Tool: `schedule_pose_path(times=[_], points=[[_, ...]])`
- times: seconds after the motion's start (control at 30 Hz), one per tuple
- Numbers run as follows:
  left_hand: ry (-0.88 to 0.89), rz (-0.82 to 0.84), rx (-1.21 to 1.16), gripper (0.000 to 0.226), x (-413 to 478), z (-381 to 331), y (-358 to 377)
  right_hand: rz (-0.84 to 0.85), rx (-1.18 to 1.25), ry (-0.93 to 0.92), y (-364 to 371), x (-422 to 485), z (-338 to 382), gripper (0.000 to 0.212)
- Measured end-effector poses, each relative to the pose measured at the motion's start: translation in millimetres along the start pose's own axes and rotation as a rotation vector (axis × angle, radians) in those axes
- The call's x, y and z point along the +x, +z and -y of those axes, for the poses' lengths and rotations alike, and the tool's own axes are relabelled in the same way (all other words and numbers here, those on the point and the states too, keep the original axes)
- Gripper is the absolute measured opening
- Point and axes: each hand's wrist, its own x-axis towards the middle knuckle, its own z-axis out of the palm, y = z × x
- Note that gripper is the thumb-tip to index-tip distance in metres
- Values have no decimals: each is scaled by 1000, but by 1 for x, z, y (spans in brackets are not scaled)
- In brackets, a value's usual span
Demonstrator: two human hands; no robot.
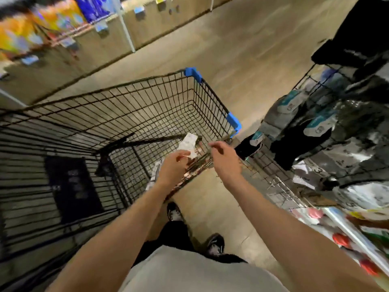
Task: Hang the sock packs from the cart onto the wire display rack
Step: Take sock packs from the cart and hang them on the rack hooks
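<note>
A black wire cart (147,106) with blue corner caps fills the left and middle of the head view. Over its near right rim, my left hand (174,165) pinches the white header card of a sock pack (188,144); the pack's lower part is hidden behind the hand and blurred. Just to its right, my right hand (225,159) hovers with loosely curled fingers, holding nothing. The wire display rack (280,175) stands at the right with several dark and grey sock packs (315,127) hanging on it.
A dark flat item (73,186) lies on the cart's floor at the left. Shelving with colourful goods (42,28) runs along the far side of the aisle. Bare floor lies between cart and rack. A low shelf with red-capped items (347,239) sits at the right.
</note>
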Motion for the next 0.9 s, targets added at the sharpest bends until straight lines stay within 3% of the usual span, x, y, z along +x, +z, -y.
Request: schedule_pose_path(times=[0.2, 0.4, 0.83, 0.9], points=[[-255, 3, 6, 19, 35, 52, -55, 281, -98, 123, 88, 32, 22, 21], [-483, 10, -106, 19, 56, 105, -79, 289, -132, 309, 155, 70, 13, 23], [-602, -38, -197, 16, 140, 173, -70, 461, -308, 592, 264, 143, -65, 32], [-620, -10, -204, 22, 153, 182, -64, 469, -311, 661, 274, 151, -81, 23]])
